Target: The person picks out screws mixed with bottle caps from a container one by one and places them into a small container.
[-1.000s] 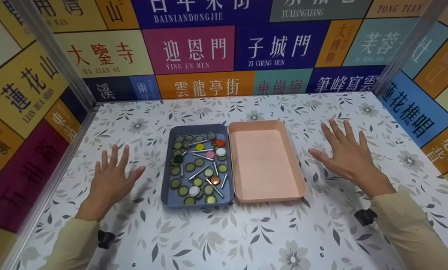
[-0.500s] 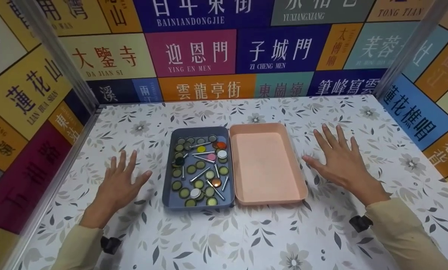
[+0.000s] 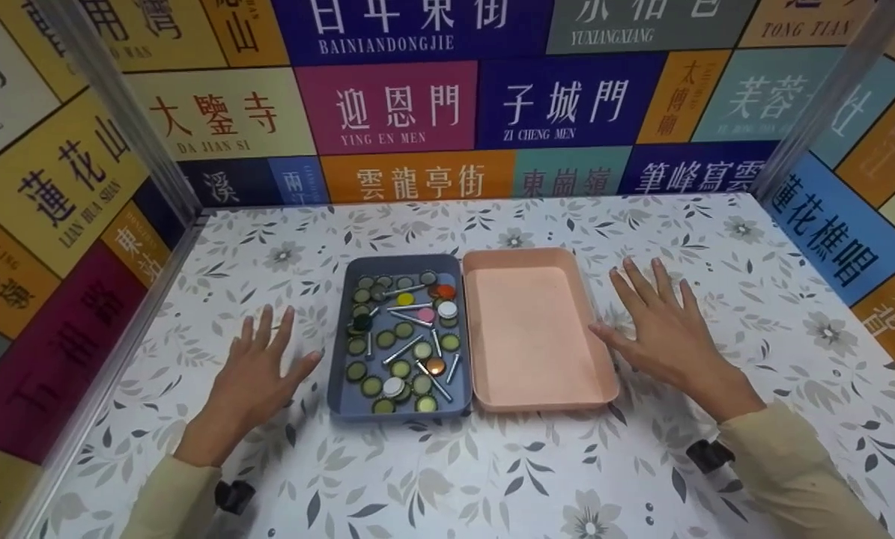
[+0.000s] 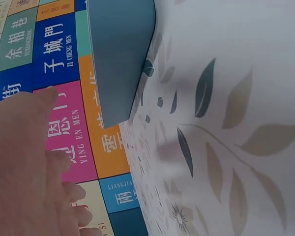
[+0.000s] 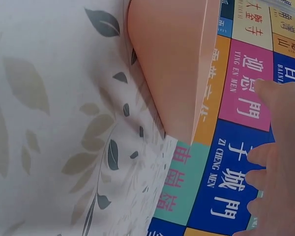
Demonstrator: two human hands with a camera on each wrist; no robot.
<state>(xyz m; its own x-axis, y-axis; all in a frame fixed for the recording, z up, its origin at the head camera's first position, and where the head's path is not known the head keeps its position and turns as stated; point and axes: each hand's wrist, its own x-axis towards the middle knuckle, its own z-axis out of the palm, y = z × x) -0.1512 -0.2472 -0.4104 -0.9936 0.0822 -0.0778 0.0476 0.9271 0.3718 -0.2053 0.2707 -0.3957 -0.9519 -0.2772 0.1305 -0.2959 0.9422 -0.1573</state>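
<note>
A blue-grey tray [image 3: 398, 415] holds several bottle caps, most lying with their greenish insides up, among several silver nails or screws [image 3: 403, 349]. A few caps stand out in colour: an orange-red cap [image 3: 445, 291], a pink cap [image 3: 425, 314] and a white cap [image 3: 447, 309]. Beside it, side by side, lies a bare peach tray [image 3: 533, 337]. To the left of the blue-grey tray my left hand [image 3: 249, 382] hovers with spread fingers, holding nothing. My right hand [image 3: 668, 337], also spread and holding nothing, is close to the peach tray's right side; its thumb overlaps the rim in the head view.
A white tabletop [image 3: 492, 471] with a grey leaf and flower print lies under both trays. Colourful panels with lettering [image 3: 395, 105] form walls at the back and both sides. Each wrist carries a small black device [image 3: 709, 454].
Both hands have moved inward toward the trays, the left one rightward and the right one leftward. The trays and their contents keep their places on the table; the head view has shifted slightly.
</note>
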